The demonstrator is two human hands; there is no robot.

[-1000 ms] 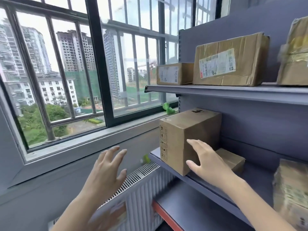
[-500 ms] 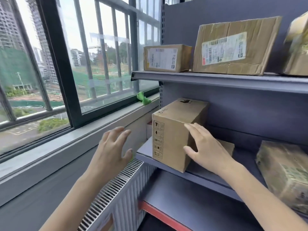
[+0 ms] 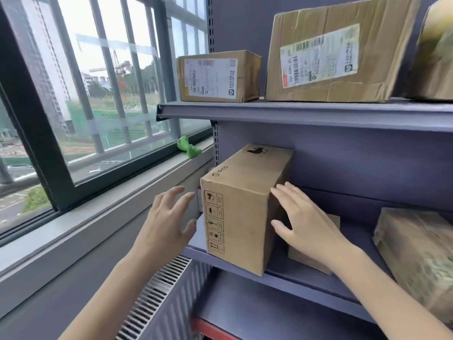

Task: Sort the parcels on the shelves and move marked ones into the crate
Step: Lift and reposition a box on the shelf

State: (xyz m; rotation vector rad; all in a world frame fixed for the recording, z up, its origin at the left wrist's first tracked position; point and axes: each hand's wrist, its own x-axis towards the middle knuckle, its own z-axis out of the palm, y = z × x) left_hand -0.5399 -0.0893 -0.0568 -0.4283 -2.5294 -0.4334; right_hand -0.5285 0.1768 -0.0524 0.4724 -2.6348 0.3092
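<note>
A tall cardboard box printed with a Pico logo and a column of handling symbols is standing upright at the left end of the middle shelf, its front corner reaching the shelf edge; the right hand is lying flat against the box's right face with fingers straight and spread, touching it without curling round it; the left hand is hovering just left of the box, fingers spread and relaxed, gripping nothing and apart from the cardboard; behind the right hand a smaller low carton is lying on the same shelf, just beside the tall box, and farther right a wrapped parcel with a blurred greenish print is sitting near the frame edge; on the upper shelf a small labelled box is sitting at the left end, a larger creased labelled box just beside it, and a third parcel partly cut off at the right; a small green toy is resting on the window sill; a white radiator is showing below the sill.
</note>
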